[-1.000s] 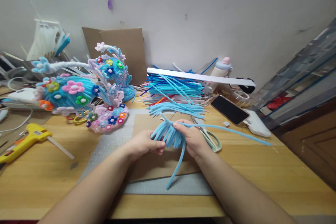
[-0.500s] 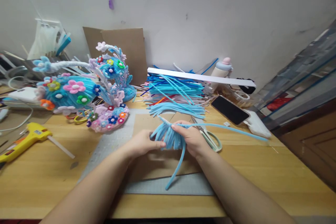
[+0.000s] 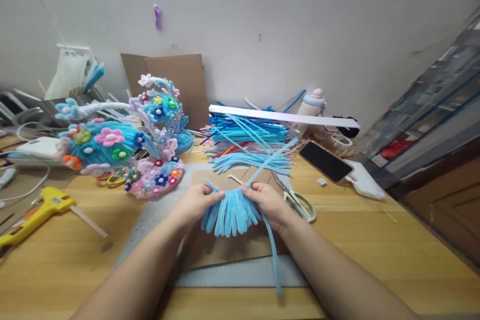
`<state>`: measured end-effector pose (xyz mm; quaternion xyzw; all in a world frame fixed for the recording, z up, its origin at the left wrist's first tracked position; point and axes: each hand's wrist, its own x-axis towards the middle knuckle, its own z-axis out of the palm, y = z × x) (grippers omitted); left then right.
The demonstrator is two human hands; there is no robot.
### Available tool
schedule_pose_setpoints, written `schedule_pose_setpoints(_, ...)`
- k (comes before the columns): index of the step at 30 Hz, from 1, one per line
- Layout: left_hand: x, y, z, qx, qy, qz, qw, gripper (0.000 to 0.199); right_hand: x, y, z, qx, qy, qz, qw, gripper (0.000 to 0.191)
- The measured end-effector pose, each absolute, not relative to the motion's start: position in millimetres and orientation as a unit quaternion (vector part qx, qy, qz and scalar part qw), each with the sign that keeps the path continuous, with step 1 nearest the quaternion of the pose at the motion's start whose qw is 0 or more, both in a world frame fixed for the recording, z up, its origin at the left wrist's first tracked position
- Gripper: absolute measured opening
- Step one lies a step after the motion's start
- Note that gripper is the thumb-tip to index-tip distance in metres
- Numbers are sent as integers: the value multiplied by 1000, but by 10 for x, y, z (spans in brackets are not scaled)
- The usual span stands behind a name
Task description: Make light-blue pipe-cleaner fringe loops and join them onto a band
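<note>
Between my hands hangs a fringe of light-blue pipe cleaners [image 3: 233,215], bent into a row of loops that point down toward me. My left hand [image 3: 198,204] pinches its left top corner, thumb over the strand. At the right top corner my right hand [image 3: 268,205] grips it between thumb and fingers. One long loose end sticks up and to the right past my right hand; another dangles down beside it. Below lies a sheet of brown cardboard [image 3: 210,255] on a grey cutting mat [image 3: 240,279]. Scissors with pale green handles [image 3: 302,206] rest right of my right hand.
Behind my hands lies a pile of blue pipe cleaners [image 3: 251,132] under a white strip [image 3: 281,116]. Flower-covered pipe-cleaner lamps [image 3: 108,137] stand at left, near a yellow glue gun [image 3: 52,202]. A phone [image 3: 325,161] and a bottle [image 3: 313,104] are at right.
The pipe-cleaner bundle is spread wider, its loops now fanned out downward. My hands have moved apart. The long right end has swung upward, and the dangling end has shifted right.
</note>
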<state>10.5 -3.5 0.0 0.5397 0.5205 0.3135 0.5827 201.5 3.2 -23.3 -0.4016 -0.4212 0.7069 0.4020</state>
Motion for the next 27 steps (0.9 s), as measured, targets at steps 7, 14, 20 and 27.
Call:
schedule_pose_setpoints(7, -167, -140, 16, 576, 596, 241, 505, 39, 2009, -28, -180, -427, -494, 714, 254, 27)
schedule_pose_setpoints(14, -268, -269, 113, 697, 646, 310, 9, 55, 1969, -40, -248, -460, -549, 670, 195, 19)
schedule_pose_setpoints(20, 183, -235, 210, 821, 473, 225, 225, 38, 1981, -7, -208, -377, -533, 722, 231, 19)
schedule_pose_setpoints(27, 475, -113, 252, 873, 339, 262, 234, 28, 2017, 74, -110, -277, -496, 758, 320, 28)
